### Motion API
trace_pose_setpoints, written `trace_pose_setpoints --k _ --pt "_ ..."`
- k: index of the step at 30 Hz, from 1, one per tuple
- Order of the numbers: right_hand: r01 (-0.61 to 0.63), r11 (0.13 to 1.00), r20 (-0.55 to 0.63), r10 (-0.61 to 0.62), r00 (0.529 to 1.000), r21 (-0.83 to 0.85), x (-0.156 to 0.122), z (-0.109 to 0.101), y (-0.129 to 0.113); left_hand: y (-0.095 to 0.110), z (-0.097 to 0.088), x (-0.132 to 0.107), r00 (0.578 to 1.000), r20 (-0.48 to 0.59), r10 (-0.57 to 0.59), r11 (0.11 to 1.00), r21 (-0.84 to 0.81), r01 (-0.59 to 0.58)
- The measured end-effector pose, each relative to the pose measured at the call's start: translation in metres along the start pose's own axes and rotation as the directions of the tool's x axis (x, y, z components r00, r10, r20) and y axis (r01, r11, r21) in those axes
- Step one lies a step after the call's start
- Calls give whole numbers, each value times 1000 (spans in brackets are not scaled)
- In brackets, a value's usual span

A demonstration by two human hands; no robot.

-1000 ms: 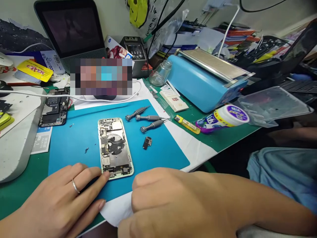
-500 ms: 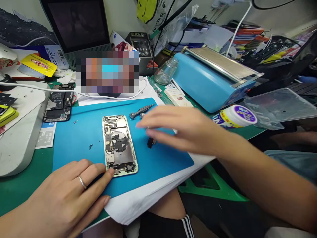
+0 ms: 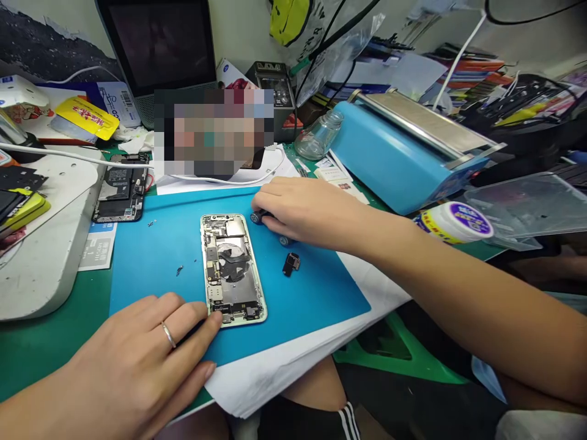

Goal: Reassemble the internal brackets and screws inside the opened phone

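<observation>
Grey screwdrivers (image 3: 285,241) lie under curled right fingers (image 3: 269,200), grip unclear; loosely spread left fingers (image 3: 208,329) touch the phone (image 3: 236,272).

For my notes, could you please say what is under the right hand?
Two dark, round tool ends show on the flat blue mat; the bare right hand hides the rest.

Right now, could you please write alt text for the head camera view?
A person's left hand touches the lower end of an opened phone on a blue mat, while the right hand partly covers screwdrivers beside the phone. A small dark part lies near them.
</observation>
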State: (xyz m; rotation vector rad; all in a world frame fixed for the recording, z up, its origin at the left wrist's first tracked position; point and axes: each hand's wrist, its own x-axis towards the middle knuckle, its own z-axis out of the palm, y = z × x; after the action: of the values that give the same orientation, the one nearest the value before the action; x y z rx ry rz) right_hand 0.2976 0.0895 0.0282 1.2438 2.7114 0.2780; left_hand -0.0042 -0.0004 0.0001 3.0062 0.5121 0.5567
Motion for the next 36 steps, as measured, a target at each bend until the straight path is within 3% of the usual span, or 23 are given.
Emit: trace_pose_setpoints --k 3,6,8,10,12,14,17,21,23,25,27,31,33,35,36 --pt "66 998 -44 -67 997 -20 2 0 2 0 1 -1 1000 11 -2 1000 1 2" --pt "149 989 -244 -147 958 -9 -1 -5 2 0 2 -3 1000 8 -21 1000 -11 21" --pt "202 976 -473 -139 870 84 -7 -10 -1 1 2 -5 999 17 -35 999 -16 35" --pt "262 920 -691 13 722 291 -14 -15 -8 0 2 -6 999 29 -30 999 -15 30" --pt "279 814 -753 267 601 510 -21 -15 -17 0 1 -6 999 32 -18 1000 -13 19" --pt "280 744 -738 395 548 606 -26 -9 -24 -1 0 -4 1000 25 -13 1000 -17 14" --pt "297 666 -685 446 576 684 -28 10 -27 -2 -2 -2 1000 17 -18 999 -30 18" --pt "316 672 -670 362 648 669 -25 34 -21 0 -3 -2 1000 16 -22 999 -38 23" --pt "324 666 -646 314 696 672 -25 36 -20 1 -3 -3 999 35 -32 999 -42 34" --pt "345 667 -651 281 705 661 -24 30 -23 0 -3 -3 998 53 -41 998 -50 44" --pt "399 647 -696 294 655 649 -23 17 -32 -2 -4 -2 997 67 -33 997 -72 38" --pt "573 421 -711 398 580 703 -13 -4 -57 -2 -9 4 996 79 -31 996 -79 37" --pt "715 361 -800 322 507 598 -6 -2 -66 5 -14 8 998 69 -12 999 40 9" --pt "774 340 -841 304 447 534 -2 6 -70 17 -20 14 997 76 -34 986 164 21" --pt "780 336 -846 287 450 528 -2 11 -70 24 -22 17 992 90 -87 977 204 67"
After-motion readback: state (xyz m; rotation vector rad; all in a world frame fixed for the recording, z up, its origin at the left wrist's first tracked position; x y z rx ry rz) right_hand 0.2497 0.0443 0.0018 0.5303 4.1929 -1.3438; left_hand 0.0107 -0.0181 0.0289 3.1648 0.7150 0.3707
